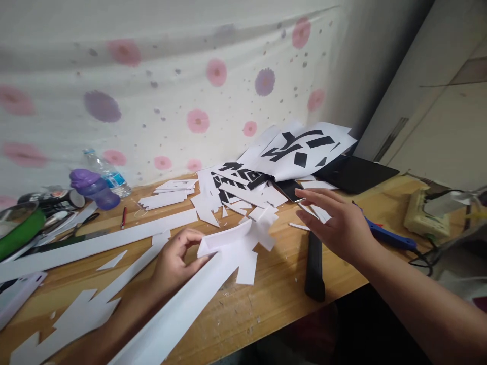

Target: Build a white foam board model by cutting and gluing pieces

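Observation:
My left hand [178,258] pinches the end of a folded edge on a white foam-board piece [216,268]. A long strip of the piece runs down toward me past the table's front edge, and short angular arms stick out at its far end. A thin upright wall stands along part of its outline. My right hand [338,223] hovers to the right with fingers stretched out and nothing in them. Below it lies a black-handled tool [315,268]. A blue glue gun [388,235] rests just beyond the right wrist.
Printed sheets with black shapes [300,149] and white scraps [171,192] cover the back. A dark laptop [361,172] and a power strip [428,213] are at right. A purple bottle [95,190], a clear water bottle [114,177] and a green bowl [23,233] stand at left.

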`<state>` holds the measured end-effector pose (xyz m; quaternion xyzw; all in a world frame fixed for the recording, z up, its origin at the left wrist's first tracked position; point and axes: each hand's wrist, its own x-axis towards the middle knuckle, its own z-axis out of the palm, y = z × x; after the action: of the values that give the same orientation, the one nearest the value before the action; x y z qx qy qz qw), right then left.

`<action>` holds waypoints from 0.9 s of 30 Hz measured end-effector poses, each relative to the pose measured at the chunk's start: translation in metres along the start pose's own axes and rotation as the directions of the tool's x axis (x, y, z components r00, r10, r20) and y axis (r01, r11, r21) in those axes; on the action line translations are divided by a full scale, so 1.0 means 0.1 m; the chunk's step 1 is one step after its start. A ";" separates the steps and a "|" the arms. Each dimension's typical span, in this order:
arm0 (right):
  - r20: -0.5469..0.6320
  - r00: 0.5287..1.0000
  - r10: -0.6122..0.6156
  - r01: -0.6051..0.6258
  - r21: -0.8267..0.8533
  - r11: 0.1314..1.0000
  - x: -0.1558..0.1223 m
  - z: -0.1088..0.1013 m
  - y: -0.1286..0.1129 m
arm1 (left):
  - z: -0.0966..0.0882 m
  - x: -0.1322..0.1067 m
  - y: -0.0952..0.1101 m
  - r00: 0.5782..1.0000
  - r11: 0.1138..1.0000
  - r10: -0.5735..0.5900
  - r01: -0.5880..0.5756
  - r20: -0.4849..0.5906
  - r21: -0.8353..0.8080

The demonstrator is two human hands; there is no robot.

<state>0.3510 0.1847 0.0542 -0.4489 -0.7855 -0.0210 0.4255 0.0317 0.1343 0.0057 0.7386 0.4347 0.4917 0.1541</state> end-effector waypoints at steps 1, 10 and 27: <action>0.042 0.999 0.011 -0.011 -0.006 1.000 0.00 0.01 0.02 | -0.02 -0.03 -0.03 0.998 0.998 -0.055 0.055 0.000 -0.037; 0.417 0.902 -0.115 0.125 0.003 0.992 0.00 0.19 0.07 | 0.09 -0.09 -0.08 0.969 0.952 -0.205 0.230 0.139 -0.203; 0.544 0.826 -0.146 0.163 0.017 0.986 0.01 0.29 0.26 | 0.07 -0.05 -0.06 0.984 0.989 -0.139 0.143 0.113 -0.032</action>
<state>0.3510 0.2129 0.0270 -0.3776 -0.9071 0.0609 0.1756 0.0346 0.1350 -0.0046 0.7287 0.4669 0.4466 0.2269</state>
